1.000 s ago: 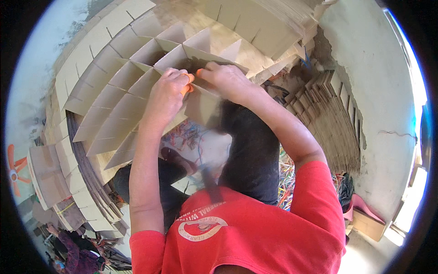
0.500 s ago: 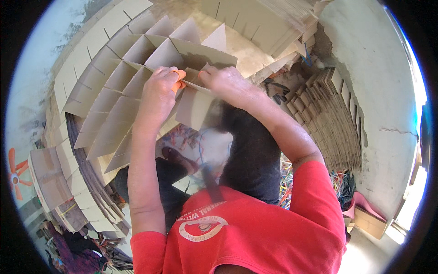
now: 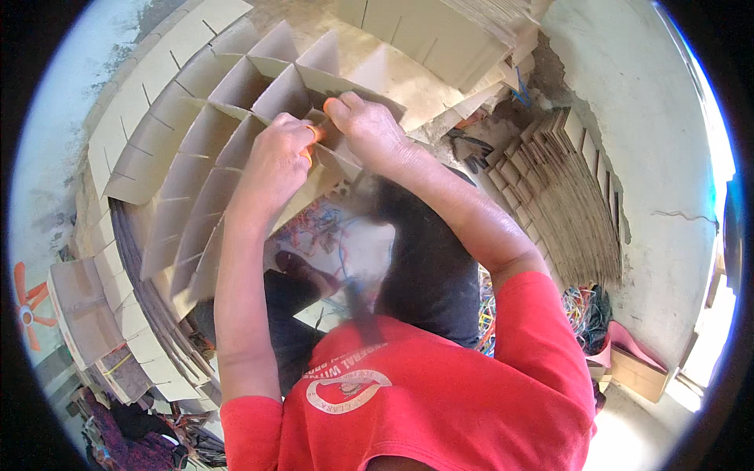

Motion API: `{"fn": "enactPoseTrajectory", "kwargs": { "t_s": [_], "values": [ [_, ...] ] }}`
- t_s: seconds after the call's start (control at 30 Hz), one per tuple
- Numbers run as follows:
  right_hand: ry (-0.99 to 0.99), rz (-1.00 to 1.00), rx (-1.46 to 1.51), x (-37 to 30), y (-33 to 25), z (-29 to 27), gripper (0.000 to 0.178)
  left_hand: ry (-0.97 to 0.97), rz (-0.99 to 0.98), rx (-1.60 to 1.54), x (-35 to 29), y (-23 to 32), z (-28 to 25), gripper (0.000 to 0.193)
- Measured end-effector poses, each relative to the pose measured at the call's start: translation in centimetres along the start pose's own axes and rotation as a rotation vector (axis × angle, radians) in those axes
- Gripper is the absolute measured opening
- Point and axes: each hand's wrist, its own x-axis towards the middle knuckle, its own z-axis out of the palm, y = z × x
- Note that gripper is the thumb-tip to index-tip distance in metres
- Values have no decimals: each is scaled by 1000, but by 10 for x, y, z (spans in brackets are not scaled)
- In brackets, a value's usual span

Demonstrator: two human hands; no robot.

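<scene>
In front of me is a cardboard divider grid point(image 3: 237, 82), its slotted strips crossing into open cells. My left hand point(image 3: 279, 157) is closed at the grid's near right edge, with orange coverings on its fingers. Its fingers grip a cardboard strip. My right hand point(image 3: 367, 132) is just to the right, orange on a fingertip, its fingers curled over the same edge of the grid and pressed to cardboard. The exact contact under the right fingers is partly hidden. A short piece of cardboard point(image 3: 336, 166) shows below the two hands.
Slotted cardboard sheets point(image 3: 133, 110) are stacked along the left, and more point(image 3: 428, 39) lie at the far side. Folded dividers point(image 3: 561, 204) stack against the right wall point(image 3: 667, 157). Coloured strips point(image 3: 577, 310) lie on the floor near my right arm. An orange fan point(image 3: 28, 315) is at far left.
My right hand has moved a little up and left, farther over the grid. The cardboard flap that hung below it now shows less. The grid's near strips have shifted slightly right.
</scene>
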Motion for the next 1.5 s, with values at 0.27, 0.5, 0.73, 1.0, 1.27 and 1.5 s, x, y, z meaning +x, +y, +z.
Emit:
{"fn": "enactPoseTrajectory", "kwargs": {
  "t_s": [0.27,0.5,0.73,1.0,1.27,1.5],
  "values": [
    [617,-62,298,16,-5,-30,24,312,-82,-307,6,20,5,28],
    [513,153,-161,-13,37,-61,23,303,-323,-121,20,10,14,25],
    [100,121,-11,-18,43,-47,20,321,-169,202,28,-13,26,14],
    [547,160,-474,4,87,-98,27,526,223,270,23,6,25,28],
    [126,298,-813,40,197,-126,34,742,152,265,-23,30,2,58],
    [335,497,-565,47,191,-143,22,651,-182,454,-131,28,-24,61]
  ]
}}
